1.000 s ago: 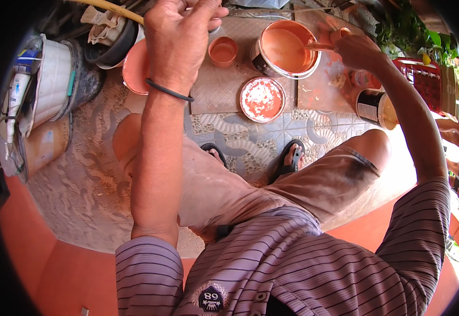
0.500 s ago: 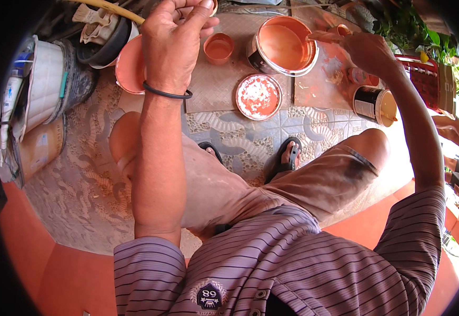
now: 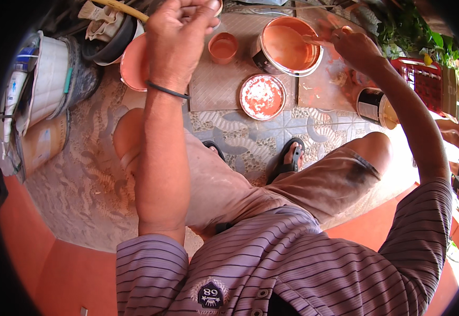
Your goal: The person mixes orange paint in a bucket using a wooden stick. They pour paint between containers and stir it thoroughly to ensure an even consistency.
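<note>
My left hand (image 3: 179,39) is raised at the upper middle, its fingers closed in a pinch. A small round rim (image 3: 219,8) shows at its fingertips, cut by the picture's top edge, and I cannot make out what it belongs to. At the upper right my right hand (image 3: 357,51) grips a paint-smeared stick (image 3: 316,40), which reaches over the near rim of a large bucket of orange paint (image 3: 318,62). Whether its tip is in the paint is hard to tell. In front of the bucket lies a round lid (image 3: 262,97) blotched with orange and white.
A small orange cup (image 3: 223,48) and an orange-filled tub (image 3: 133,66) stand left of the bucket. Right of it, a tipped can (image 3: 376,107) lies near a red crate (image 3: 419,79). Stacked pails (image 3: 45,84) fill the far left. Cardboard (image 3: 213,89) covers some patterned tiles.
My right hand has moved slightly left, bringing the stick further over the bucket. My left hand keeps its pinch. The whole view has shifted a little.
</note>
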